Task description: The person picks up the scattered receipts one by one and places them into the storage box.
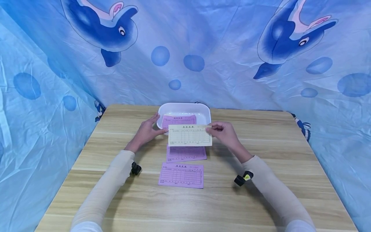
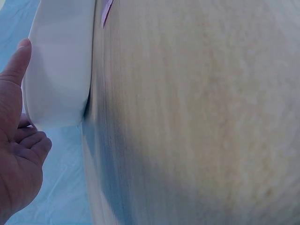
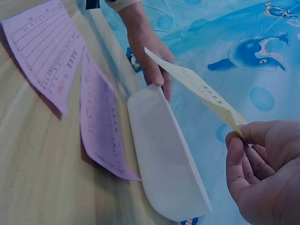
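My right hand pinches the right end of a pale yellow printed form slip between thumb and fingers. In the right wrist view the slip is raised above the tray's rim, its far end reaching out toward my left hand. That left hand holds the left end of a white plastic tray, thumb at the front rim and fingers round the side. Inside the tray lies a purple form slip, partly hidden behind the yellow one.
On the wooden table, a purple slip lies just in front of the tray, its top covered by the yellow slip in the head view. Another purple slip lies nearer me. A blue dolphin-print curtain stands behind the table.
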{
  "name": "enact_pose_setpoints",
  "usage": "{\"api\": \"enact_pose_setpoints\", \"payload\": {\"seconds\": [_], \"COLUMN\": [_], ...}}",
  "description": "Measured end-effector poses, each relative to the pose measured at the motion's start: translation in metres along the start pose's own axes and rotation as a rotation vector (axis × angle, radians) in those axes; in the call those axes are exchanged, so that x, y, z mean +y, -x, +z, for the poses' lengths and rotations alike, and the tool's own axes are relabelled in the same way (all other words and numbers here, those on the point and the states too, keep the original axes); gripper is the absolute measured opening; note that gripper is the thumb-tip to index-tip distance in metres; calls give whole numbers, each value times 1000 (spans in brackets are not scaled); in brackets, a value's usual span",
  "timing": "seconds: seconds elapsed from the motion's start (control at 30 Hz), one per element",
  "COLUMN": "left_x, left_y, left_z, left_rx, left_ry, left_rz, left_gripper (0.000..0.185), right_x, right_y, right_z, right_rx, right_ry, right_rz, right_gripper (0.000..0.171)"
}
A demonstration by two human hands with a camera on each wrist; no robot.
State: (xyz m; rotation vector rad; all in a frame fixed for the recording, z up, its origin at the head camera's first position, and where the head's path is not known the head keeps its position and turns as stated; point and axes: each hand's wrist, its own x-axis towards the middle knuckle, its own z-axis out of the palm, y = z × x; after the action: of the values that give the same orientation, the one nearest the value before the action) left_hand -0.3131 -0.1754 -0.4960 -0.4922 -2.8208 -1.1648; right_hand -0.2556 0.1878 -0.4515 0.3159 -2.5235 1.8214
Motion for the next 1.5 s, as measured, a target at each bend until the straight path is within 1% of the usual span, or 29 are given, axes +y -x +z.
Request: {"api": "enact_pose_setpoints", "payload": {"seconds": [0.17,0.3,0.4,0.57,0.77,0.97,1.27,1.5], "left_x": [-1,0,0,0,0,1,0,0], "left_y": [-1,0,1,0,0,0,0,1], "left_z": [-1,-1,-1,-1,-1,0,0,-1], "left_rx": [-7,-8,-6,-5,-4,3,5,6], "left_ry": [-9,-6,-4,-8,-9,13,13,14], "left_rz": [-5,-2,3,8,7,-2,7,11], "left_gripper": [104,106,107,106,106,104,108,107], "right_x": [-9,-14,-17,-21,-25,-31,-26,-19], "right_y": [-5,-11,-17,-27,-41,-55,-82,-97], "right_z": [-1,-3,-4,-8,-11,-13,-13,-9], "right_rx": [23,25,26,33,63,96,151,146], "right_ry": [-4,-12,-24,-9,-22,-9,22,55], "right_rz": [13,15,-5,-35,-62,-36,0,9], "right_gripper": [28,30,29,29,30,33,32,37]}}
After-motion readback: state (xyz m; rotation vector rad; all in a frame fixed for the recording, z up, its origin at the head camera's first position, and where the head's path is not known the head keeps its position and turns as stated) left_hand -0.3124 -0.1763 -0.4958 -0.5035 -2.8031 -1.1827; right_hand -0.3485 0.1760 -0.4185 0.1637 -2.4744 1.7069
